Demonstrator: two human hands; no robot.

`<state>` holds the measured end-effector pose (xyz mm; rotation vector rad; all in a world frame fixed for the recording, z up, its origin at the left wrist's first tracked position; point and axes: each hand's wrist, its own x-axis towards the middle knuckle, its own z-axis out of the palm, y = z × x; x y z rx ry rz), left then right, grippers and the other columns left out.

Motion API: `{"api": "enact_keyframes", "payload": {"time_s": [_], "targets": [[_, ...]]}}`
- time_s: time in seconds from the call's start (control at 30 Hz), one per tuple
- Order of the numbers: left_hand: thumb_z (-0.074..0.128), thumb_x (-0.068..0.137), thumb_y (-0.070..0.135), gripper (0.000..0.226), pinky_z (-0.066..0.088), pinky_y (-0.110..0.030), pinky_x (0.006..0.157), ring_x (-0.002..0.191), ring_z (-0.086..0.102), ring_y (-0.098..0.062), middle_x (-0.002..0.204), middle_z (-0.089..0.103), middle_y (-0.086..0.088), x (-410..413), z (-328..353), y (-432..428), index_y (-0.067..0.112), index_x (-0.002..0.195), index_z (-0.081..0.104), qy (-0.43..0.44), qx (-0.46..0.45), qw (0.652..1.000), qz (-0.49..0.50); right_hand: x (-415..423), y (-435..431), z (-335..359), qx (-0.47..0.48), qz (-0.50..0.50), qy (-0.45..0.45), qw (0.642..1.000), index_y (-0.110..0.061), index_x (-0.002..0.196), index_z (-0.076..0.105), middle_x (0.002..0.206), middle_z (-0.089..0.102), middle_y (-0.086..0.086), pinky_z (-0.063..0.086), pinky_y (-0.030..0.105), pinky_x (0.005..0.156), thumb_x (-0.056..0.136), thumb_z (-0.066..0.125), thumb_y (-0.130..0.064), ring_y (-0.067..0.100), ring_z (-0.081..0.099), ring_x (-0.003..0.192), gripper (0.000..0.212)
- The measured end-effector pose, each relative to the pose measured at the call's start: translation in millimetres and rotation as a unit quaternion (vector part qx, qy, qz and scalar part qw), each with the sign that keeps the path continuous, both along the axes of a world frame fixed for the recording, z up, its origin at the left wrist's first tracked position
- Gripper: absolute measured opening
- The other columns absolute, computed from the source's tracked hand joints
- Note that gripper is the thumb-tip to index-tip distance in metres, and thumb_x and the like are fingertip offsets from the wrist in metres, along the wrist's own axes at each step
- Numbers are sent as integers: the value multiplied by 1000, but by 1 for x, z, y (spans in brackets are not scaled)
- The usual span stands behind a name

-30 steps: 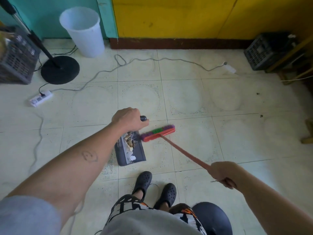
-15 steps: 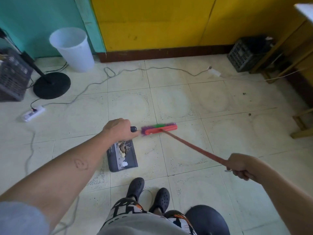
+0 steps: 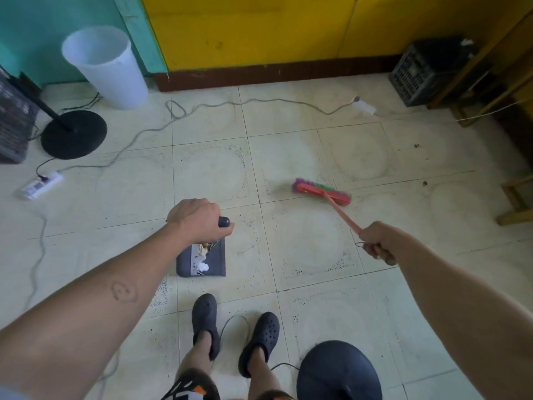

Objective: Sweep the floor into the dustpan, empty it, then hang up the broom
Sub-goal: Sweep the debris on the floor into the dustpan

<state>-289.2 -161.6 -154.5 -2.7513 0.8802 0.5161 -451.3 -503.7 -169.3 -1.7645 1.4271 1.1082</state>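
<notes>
Going left to right: one dark slatted crate [image 3: 11,119] is sitting at the far left edge, with one white power strip [image 3: 40,184] lying on the tile floor [image 3: 311,243] below it. The round black base of a stand [image 3: 73,134] is sitting just beside that, and any writing on the strip is too blurry to read. One white plastic bin [image 3: 106,64] is standing against the teal wall, and I can't tell if anything's in it. A long grey cable [image 3: 230,103] is snaking across the tiles toward a white adapter [image 3: 364,106] over on the right. The left hand [image 3: 196,219] is gripping the black handle [image 3: 224,222] of the one grey dustpan [image 3: 215,261], fingers curled tight round it. The pan is sitting down at the floor right in front of two black clogs [image 3: 204,319] and it's holding a few scraps [image 3: 203,267]: a crumpled white bit and some brownish stuff. The one broom [image 3: 321,192], red head with purple and green bristles, is resting on the tiles well apart from the pan, off to its right. The right hand [image 3: 377,241] is holding the broom's red stick [image 3: 343,215] near its end, fingers wrapped round it, with a thin loop [image 3: 360,244] hanging by the knuckles. Two dark specks [image 3: 424,183] are lying further right. One dark round stool seat [image 3: 339,370] is sitting bottom right, and a second black crate [image 3: 424,73] is sitting in the far corner.
</notes>
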Motion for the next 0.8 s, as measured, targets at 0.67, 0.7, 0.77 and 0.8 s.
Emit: {"api": "enact_keyframes", "payload": {"time_s": [0.67,0.7,0.77,0.8], "targets": [[41,84,56,48,42,-26,54,61,55,-23,61,52,1,36,-3,18,17,58,51,4,-80,996,-34,-18,185,30,110,203,10,973,2,100,51,67,62,4,51,27,57,87,37,-4,14,60,53,20],[41,84,57,48,43,-26,55,62,56,-24,61,51,2,37,-3,23,18,58,51,9,-85,996,-37,-16,195,38,115,211,8,971,0,90,51,66,62,4,50,26,53,86,38,-4,12,59,49,15],[42,84,57,47,43,-26,56,63,55,-24,60,49,3,39,-4,32,19,58,47,16,-93,995,-42,-13,208,53,117,207,-2,971,-1,86,54,66,61,6,47,25,47,84,41,-5,13,56,44,13],[43,85,57,46,43,-27,57,64,55,-24,60,49,3,41,-4,39,20,58,46,20,-97,994,-43,-12,215,61,117,191,-11,974,0,89,55,65,60,7,46,23,44,84,43,-5,14,54,43,14]]}}
